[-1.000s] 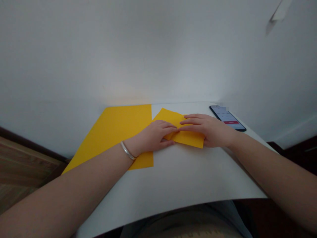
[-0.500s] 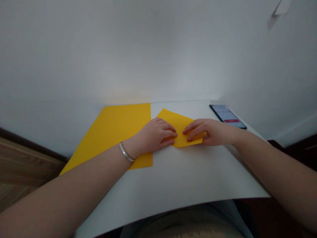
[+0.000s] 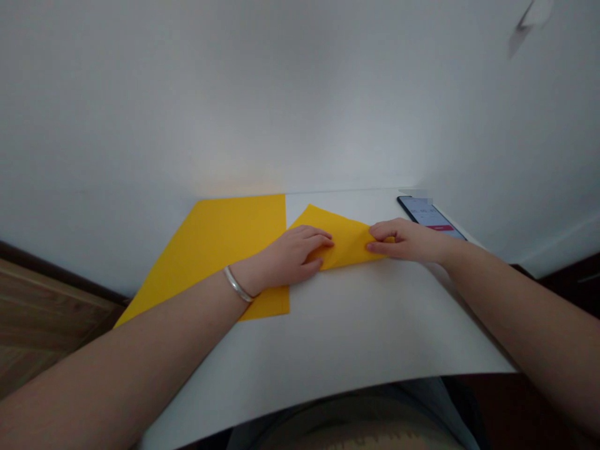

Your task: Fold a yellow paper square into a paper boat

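A small piece of yellow paper (image 3: 349, 240), folded over, lies at a slant on the white table. My left hand (image 3: 304, 253) rests on its left part with the fingers stretched out and the thumb apart, pressing it down. At the right end of the paper, my right hand (image 3: 403, 240) pinches the edge between thumb and fingers. A silver bangle (image 3: 237, 284) circles my left wrist. Beneath my left forearm is a larger yellow sheet (image 3: 234, 231), lying flat. The paper under my left palm is hidden.
A phone (image 3: 424, 211) with a lit screen lies at the back right, partly behind my right hand. The white table (image 3: 365, 325) meets a pale wall (image 3: 300, 100) at its far edge. A wooden panel (image 3: 51, 325) stands at the lower left.
My right hand has shifted slightly up and changed from spread fingers on the paper to a pinch at its right edge. The paper's near side now looks folded upward, narrower than before.
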`<state>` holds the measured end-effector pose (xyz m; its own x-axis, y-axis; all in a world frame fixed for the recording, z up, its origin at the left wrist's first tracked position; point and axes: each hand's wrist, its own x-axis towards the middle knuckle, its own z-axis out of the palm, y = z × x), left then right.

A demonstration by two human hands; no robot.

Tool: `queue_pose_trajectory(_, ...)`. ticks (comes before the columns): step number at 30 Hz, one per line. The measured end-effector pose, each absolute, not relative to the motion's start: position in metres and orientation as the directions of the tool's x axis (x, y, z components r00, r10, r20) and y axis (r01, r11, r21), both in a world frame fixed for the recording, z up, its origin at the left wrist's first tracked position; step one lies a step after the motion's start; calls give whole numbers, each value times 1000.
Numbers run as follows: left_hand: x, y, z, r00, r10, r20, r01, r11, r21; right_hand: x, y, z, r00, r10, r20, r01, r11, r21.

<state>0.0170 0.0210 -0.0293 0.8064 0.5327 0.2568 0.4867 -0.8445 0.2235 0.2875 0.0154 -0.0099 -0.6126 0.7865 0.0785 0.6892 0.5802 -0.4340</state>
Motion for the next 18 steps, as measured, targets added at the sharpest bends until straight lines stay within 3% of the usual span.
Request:
queue_pose_trajectory(3,20,20,-28,798,546,256,494,-835,241,284,16,-10,-565,825,-33,741,489,-460)
queue_pose_trajectory(7,23,20,-26,791,556,254,501,-828,251,279,15,-9,-472,879,-67,801,397,-448)
queue_pose_trajectory(18,28,22,-25,746,626,227,547,-771,327,268,14,-13,-349,937,18,905,342,-252)
